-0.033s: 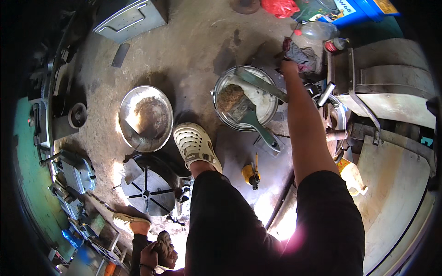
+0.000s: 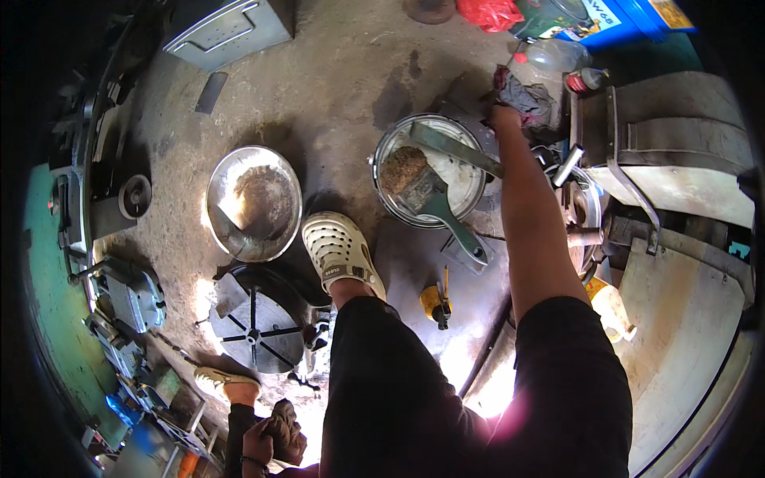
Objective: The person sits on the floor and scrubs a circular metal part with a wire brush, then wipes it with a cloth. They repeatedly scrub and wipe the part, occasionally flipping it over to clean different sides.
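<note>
My right arm stretches to the far right, where my right hand (image 2: 505,119) is closed on a grey and maroon rag (image 2: 530,102); its fingers are largely hidden. Beneath that forearm, to the left, stands a round tin (image 2: 381,195) with whitish contents. Across the tin lie a wide paintbrush (image 2: 446,213) with tan bristles and a green handle, and a flat grey-green bar (image 2: 450,147). At the lower left my left hand (image 2: 256,443), with a dark band at the wrist, grips a crumpled brown cloth (image 2: 287,434).
A shallow metal bowl (image 2: 296,203) with dark residue stands left of my clog (image 2: 341,248). Below it lies a slotted round metal plate (image 2: 255,338). A grey metal box (image 2: 231,44), clear plastic bottle (image 2: 558,54) and small yellow container (image 2: 431,303) rest around. Machine housing (image 2: 677,167) borders the right.
</note>
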`<state>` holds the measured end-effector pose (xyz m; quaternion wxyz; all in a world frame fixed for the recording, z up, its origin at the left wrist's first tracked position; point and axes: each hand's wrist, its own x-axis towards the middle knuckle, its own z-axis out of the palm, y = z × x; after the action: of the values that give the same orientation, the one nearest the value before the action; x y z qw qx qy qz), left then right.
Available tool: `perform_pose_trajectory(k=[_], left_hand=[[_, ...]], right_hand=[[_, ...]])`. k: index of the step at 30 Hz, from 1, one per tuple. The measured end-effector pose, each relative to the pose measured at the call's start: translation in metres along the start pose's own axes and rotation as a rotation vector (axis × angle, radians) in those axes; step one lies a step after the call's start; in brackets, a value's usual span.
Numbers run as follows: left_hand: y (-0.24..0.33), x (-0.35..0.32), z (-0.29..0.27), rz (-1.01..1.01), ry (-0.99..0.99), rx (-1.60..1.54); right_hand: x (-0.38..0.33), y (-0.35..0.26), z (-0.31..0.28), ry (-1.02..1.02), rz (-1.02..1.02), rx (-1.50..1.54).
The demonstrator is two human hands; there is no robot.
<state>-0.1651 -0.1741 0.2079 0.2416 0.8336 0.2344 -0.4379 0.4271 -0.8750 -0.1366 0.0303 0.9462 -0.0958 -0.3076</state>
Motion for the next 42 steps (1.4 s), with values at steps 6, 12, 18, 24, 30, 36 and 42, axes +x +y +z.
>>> perform_pose_trajectory(k=[6, 12, 18, 24, 30, 36, 42], left_hand=[[0.025, 0.072, 0.028, 0.184, -0.026, -0.088], [0.036, 0.037, -0.009, 0.067, 0.028, -0.019], [0.053, 0.094, 0.021, 0.240, 0.002, -0.116], [0.045, 0.065, 0.005, 0.155, 0.037, -0.043], [0.069, 0.100, 0.017, 0.249, 0.034, -0.135], [0.062, 0.055, -0.012, 0.175, 0.102, 0.083], [0.093, 0.055, -0.058, 0.369, 0.208, 0.001]], right_hand=[[0.080, 0.114, -0.022, 0.302, 0.382, 0.415], [0.075, 0.028, 0.041, -0.040, 0.178, 0.521], [0.094, 0.131, -0.010, 0.236, 0.101, 0.143], [0.026, 0.032, -0.006, 0.165, -0.076, -0.068], [-0.009, 0.107, -0.051, 0.303, 0.135, 0.324], [-0.160, 0.024, -0.055, 0.069, 0.230, 2.006], [-0.374, 0.047, -0.092, 0.027, -0.268, 2.214]])
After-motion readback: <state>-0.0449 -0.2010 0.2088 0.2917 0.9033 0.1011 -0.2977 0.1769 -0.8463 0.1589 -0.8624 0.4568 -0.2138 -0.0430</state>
